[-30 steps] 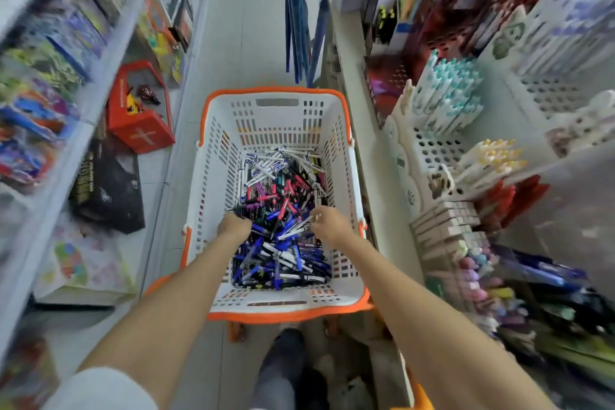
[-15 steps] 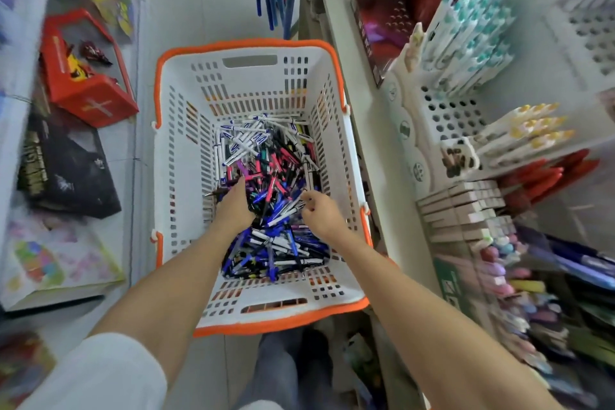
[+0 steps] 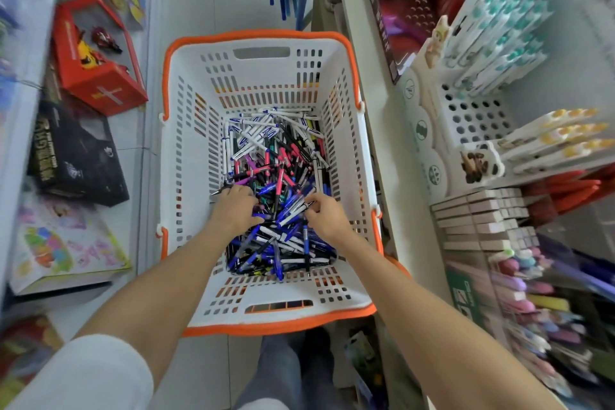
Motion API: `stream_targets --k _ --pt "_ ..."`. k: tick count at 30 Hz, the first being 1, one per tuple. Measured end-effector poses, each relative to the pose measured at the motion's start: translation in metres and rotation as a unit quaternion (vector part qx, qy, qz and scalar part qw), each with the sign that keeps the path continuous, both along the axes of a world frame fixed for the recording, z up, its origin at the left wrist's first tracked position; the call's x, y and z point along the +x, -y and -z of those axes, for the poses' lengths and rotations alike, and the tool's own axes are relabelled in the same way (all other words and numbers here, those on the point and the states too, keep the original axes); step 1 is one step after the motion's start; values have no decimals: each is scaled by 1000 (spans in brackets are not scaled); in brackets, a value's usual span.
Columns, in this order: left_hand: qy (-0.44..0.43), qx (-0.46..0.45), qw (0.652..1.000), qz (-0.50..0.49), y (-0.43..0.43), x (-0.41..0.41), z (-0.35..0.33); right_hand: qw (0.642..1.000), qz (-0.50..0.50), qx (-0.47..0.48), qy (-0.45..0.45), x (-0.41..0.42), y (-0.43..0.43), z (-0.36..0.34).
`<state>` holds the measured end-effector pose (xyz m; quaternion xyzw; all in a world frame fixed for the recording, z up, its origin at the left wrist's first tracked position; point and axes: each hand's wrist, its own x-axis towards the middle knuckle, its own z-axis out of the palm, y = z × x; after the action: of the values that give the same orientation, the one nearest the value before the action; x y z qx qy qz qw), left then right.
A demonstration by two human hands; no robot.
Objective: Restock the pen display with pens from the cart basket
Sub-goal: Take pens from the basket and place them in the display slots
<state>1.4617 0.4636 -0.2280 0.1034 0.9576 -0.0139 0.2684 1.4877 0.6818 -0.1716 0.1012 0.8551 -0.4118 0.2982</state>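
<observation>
Both hands are digging further in now: left hand (image 3: 234,208) is curling round pens (image 3: 273,156) in the basket (image 3: 259,36), right hand (image 3: 327,218) is pinching a few more; nothing is reaching the display (image 3: 466,110) yet.

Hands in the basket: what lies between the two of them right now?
In the head view, loose pens of the heap, mostly blue, fill the stretch between the left hand and the right hand; no bare basket floor shows there.

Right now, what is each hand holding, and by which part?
Right hand pinches a blue pen near its end. Left hand curls into the pens; hold unclear.
</observation>
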Motion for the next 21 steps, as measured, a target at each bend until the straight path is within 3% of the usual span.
stream_targets --k 5,9,12,15,18,21 --pt "4 155 984 -93 -10 -2 -11 1000 10 -6 7 -2 -1 -2" --pt "51 133 984 -109 -16 -10 -18 1000 16 -1 10 -1 -4 -2" --pt "71 156 960 -222 -21 -4 -8 1000 23 -5 16 -1 -8 -2" --pt "50 63 977 -200 -22 2 -7 999 31 -6 23 1 -13 -1" --pt "167 -44 978 -114 -23 1 -14 999 42 -8 29 1 -14 0" --pt "299 -77 948 -82 -30 -6 -26 999 35 -10 24 3 -11 0"
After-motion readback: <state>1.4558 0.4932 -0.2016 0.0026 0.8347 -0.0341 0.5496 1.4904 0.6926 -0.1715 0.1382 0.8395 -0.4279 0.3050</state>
